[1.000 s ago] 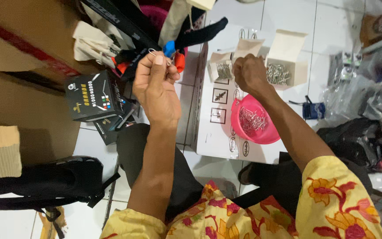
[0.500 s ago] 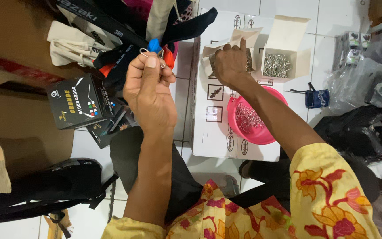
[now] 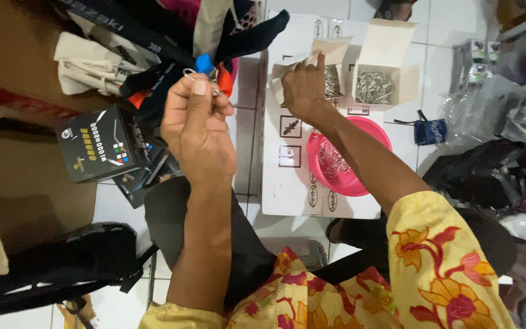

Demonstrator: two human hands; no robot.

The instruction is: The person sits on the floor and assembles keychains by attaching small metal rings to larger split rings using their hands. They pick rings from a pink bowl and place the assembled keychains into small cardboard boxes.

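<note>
- A person seated on a tiled floor (image 3: 433, 42), wearing a yellow floral sleeve (image 3: 452, 268), worked with both bare hands raised in front of the body.
- The left hand (image 3: 199, 131) was lifted upright, forearm vertical, its fingers (image 3: 201, 88) pinched together on a small metal ring (image 3: 189, 74) beside blue and red tags (image 3: 204, 63) and dark straps (image 3: 153, 85).
- The right hand (image 3: 304, 90) reached forward, palm down, into a small open cardboard box (image 3: 318, 61); whether its fingers were closed on anything could not be told, as the tips were hidden inside.
- That box held silvery metal rings (image 3: 332, 82); a second open box (image 3: 391, 52) just beside it held a heap of the same pieces.
- A pink plastic bowl (image 3: 369, 131), lying under the right forearm, also held metal rings.
- Both boxes and the bowl rested on a flat white carton (image 3: 287, 183) on the floor.
- A black printed box (image 3: 101, 149) sat left of the left hand.
</note>
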